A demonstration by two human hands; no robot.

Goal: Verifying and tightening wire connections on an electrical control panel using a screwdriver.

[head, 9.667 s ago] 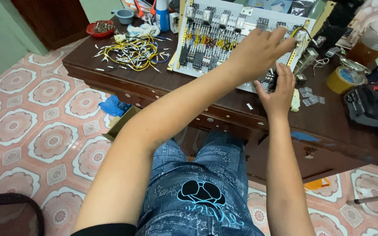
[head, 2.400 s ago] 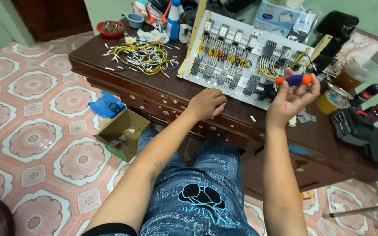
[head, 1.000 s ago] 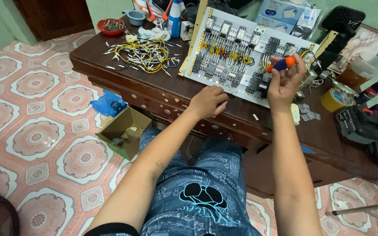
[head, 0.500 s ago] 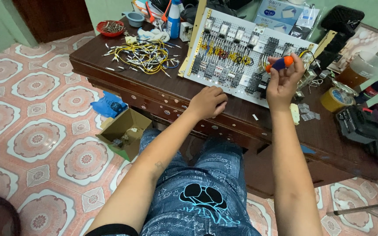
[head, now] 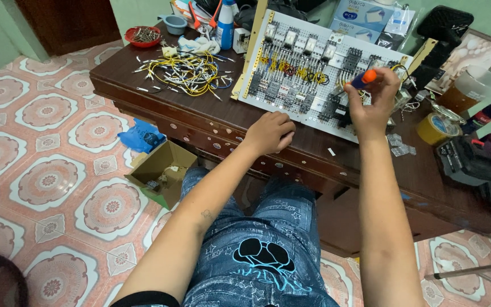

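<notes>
Screwdriver (head: 363, 78) gripped in the right hand (head: 370, 105) should meet the wiring panel (head: 313, 68) squarely; left hand (head: 269, 132), loosely curled and holding nothing, steadies on the desk (head: 211, 113).

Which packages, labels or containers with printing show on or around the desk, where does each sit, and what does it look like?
Blue and white carton: far desk edge, behind the wired panel, rectangular.
White spray bottle: far left of panel, blue cap.
Brown cardboard box: on the floor by the desk, open flaps.
Yellow tape roll: desk, right of the right hand.
Framed picture: far right, leaning.
</notes>
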